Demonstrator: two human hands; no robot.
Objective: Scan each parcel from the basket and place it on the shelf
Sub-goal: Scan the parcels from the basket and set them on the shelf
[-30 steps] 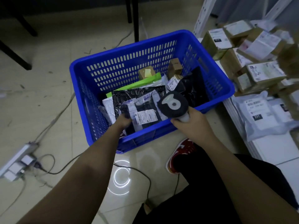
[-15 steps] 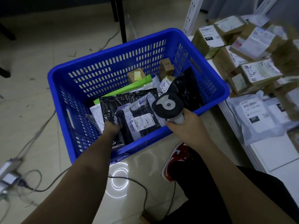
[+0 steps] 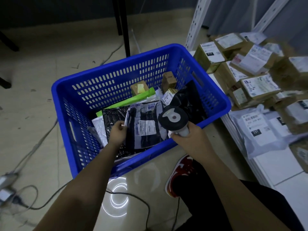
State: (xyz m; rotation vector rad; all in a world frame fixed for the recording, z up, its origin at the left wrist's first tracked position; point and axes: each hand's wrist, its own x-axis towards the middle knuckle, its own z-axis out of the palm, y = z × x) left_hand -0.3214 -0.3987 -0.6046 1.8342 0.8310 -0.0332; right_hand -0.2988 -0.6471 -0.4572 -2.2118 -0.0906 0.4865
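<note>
A blue plastic basket [image 3: 106, 75] stands on the floor with several parcels in it. On top lies a clear bag parcel [image 3: 146, 125] with dark contents and a white label. My left hand [image 3: 117, 133] pinches this parcel at its left edge. My right hand [image 3: 188, 139] grips a handheld scanner [image 3: 173, 118], whose dark round head hangs over the parcel's right side. Under it lie a black bubble mailer [image 3: 113, 117], a green mailer [image 3: 133, 99] and small cardboard boxes [image 3: 169, 79]. The white shelf [image 3: 283, 165] is at the right.
Stacked cardboard boxes [image 3: 256, 85] and a white bag parcel [image 3: 260, 130] fill the shelf at right. A white shelf upright [image 3: 195, 22] rises behind the basket. Cables and a power strip [image 3: 6, 185] lie on the floor at left. My red shoe [image 3: 181, 172] is below the basket.
My left hand has shifted up from the lower edge of the clear bag parcel to its left edge and now pinches it. The scanner stays over the parcel.
</note>
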